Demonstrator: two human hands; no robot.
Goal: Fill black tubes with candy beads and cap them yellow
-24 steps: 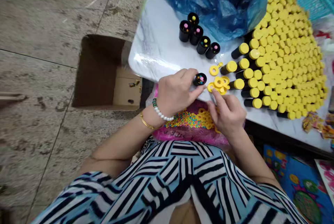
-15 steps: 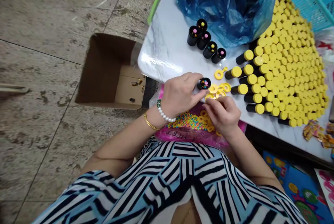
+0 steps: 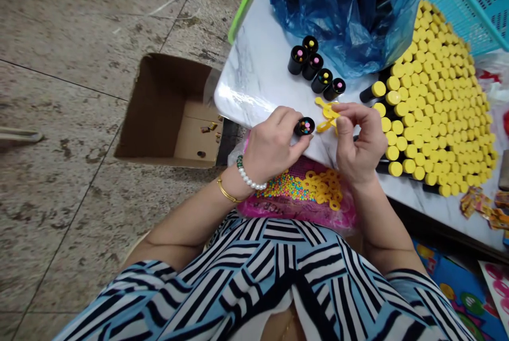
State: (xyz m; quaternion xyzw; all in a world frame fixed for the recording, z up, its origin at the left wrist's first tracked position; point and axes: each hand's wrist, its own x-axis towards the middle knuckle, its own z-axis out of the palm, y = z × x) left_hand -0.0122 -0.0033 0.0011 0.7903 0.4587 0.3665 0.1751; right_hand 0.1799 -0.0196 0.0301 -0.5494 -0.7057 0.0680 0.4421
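Observation:
My left hand (image 3: 274,139) is wrapped round a small black tube (image 3: 305,126), held upright at the table edge, with colourful beads and a pink piece visible in its mouth. Thumb and fingers of my right hand (image 3: 360,139) are pinched together at several yellow rings with short stems (image 3: 328,110); one seems to be between the fingertips, partly hidden. Below both hands, a pink plastic bag (image 3: 274,211) lies on my lap, bearing colourful beads (image 3: 284,186) and more yellow rings (image 3: 324,187).
Several open black tubes (image 3: 312,65) with beads stand near a blue plastic bag (image 3: 338,38). Rows of yellow-capped tubes (image 3: 441,113) cover the table's right side, near a turquoise basket (image 3: 457,7). An open cardboard box (image 3: 159,107) stands left of the table (image 3: 238,81).
My right hand has moved up and to the right, and the yellow rings on the table have shifted farther from the edge. My left hand stays on the black tube, slightly left.

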